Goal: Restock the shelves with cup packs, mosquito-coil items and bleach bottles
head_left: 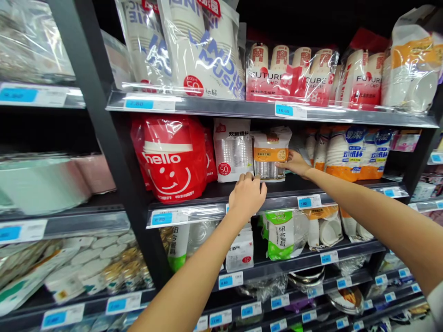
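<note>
On the middle shelf stands a clear pack of plastic cups with an orange label band. My right hand grips its right edge, fingertips on the front of the wrapper and the thumb side partly hidden. My left hand is at the shelf's front lip, just below the bottom corners of this pack and its neighbour. Its fingers are loosely bent and slightly apart, with nothing visible in them; whether the fingertips touch a pack I cannot tell. That neighbour is another pack of clear plastic cups with a red "50" circle.
Left of the packs sits a large red "hello" smiley bag. Orange-and-white paper cup packs stand to the right. A shelf edge with price tags runs overhead, holding bagged paper cups. A dark upright post divides the bays.
</note>
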{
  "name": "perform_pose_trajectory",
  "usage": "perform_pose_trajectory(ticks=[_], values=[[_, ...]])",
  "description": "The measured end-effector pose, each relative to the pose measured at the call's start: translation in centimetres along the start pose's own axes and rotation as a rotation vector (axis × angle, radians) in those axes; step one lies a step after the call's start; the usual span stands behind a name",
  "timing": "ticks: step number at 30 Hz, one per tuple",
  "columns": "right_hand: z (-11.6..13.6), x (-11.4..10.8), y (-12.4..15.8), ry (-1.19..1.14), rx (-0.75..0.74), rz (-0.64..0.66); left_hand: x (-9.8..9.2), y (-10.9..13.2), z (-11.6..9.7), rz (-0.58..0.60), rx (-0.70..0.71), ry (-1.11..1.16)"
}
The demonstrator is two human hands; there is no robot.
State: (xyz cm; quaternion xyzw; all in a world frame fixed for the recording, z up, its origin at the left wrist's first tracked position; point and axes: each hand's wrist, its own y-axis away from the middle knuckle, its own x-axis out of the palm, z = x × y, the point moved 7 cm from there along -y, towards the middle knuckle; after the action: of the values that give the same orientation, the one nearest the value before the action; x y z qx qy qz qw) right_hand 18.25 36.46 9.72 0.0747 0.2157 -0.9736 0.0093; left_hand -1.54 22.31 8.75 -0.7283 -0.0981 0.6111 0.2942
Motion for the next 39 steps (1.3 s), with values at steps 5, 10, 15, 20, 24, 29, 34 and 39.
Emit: perform_pose_trajectory(ticks=[5,10,15,20,24,29,34,39], values=[[0.0,-0.8,0.9,0.117,0.057,-0.025,0.0,0.0,0.0,-0.005,-0.006,-0.003],[-0.1,-2.2,1.8,0.204,0.064,-0.076,0.0,0.0,0.2,0.011,-0.025,0.026],[-0.1,-4.0,3.8,0.21,0.05,-0.081,0.1,0.1,0.3,0.028,-0.049,0.03],[2.7,-5.3,8.5,0.427,-0.179,-0.046,0.5,-0.1,0.7,0.036,-0.073,0.09],[5.4,-4.8,15.5,0.551,-0.397,0.055,-1.2,0.0,0.6,-0.141,-0.03,0.257],[2.3,-3.8,29.4,0.457,-0.334,0.245,-4.0,7.7,-3.6,-0.513,0.152,0.516],[-9.7,-3.2,46.5,0.263,0.193,0.132,7.0,22.8,-11.3,0.02,0.231,0.932],[-23.0,-1.1,64.8,-0.002,0.898,-0.314,25.8,41.9,-13.2,0.907,-0.749,0.971]])
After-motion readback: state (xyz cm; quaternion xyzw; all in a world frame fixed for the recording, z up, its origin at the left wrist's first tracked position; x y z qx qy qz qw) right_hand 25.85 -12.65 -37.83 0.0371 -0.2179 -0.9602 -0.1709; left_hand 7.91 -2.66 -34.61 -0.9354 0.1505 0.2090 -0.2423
